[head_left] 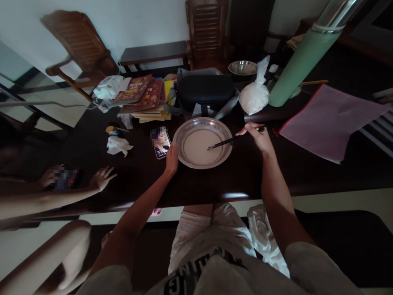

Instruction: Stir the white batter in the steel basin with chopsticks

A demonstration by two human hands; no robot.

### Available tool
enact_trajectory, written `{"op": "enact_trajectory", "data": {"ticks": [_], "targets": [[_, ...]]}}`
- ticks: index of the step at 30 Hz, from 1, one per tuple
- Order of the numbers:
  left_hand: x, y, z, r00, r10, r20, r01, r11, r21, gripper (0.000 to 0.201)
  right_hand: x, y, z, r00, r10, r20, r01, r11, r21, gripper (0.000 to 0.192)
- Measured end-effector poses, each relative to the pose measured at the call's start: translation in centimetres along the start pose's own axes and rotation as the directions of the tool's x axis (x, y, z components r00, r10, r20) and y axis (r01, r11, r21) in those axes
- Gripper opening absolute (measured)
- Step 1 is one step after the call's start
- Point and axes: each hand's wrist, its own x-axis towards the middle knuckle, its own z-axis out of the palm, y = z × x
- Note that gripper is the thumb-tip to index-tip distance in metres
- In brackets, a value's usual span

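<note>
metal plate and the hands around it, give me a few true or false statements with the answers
1. The left hand grips the rim of the metal plate. True.
2. The right hand holds a spoon. False: it holds dark chopsticks whose tips reach into the pale liquid in the plate.
3. A phone lies on the table just left of the plate. True.
4. The plate is empty. False: it holds a shallow layer of pale liquid.
5. The stack of books sits to the right of the plate. False: it lies behind the plate, to the left.
6. Another person's hand rests on the table at the left. True.
</note>
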Motion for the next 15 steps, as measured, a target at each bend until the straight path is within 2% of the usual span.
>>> {"op": "enact_trajectory", "data": {"ticks": [2,5,7,11,13,15], "targets": [[0.0,-0.1,0.0,1.000,0.006,-0.003,-0.006,1.000,-0.003,0.044,-0.1,-0.1,0.4,0.995,0.032,0.089,-0.033,0.999,0.001,0.038],[0.0,-0.1,0.1,1.000,0.009,-0.011,-0.009,1.000,-0.003,0.046,0.0,-0.1,1.3,0.981,-0.005,0.192,0.008,1.000,-0.016,0.037],[0.0,-0.1,0.1,1.000,0.007,-0.010,-0.007,1.000,-0.004,0.047,0.1,0.0,1.4,0.986,-0.032,0.164,0.037,0.999,-0.024,0.035],[-0.2,0.1,0.0,1.000,0.017,-0.015,-0.017,1.000,0.010,0.046,0.1,0.1,0.5,1.000,-0.012,0.003,0.012,1.000,-0.012,0.036],[-0.3,0.2,-0.1,0.998,0.023,-0.056,-0.020,0.999,0.048,0.045,0.0,0.0,0.2,1.000,0.011,0.002,-0.011,1.000,-0.003,0.038],[-0.4,0.2,-0.3,0.994,0.022,-0.103,-0.012,0.995,0.098,0.044,-0.1,-0.1,0.4,0.998,0.018,0.064,-0.017,1.000,-0.009,0.039]]}}
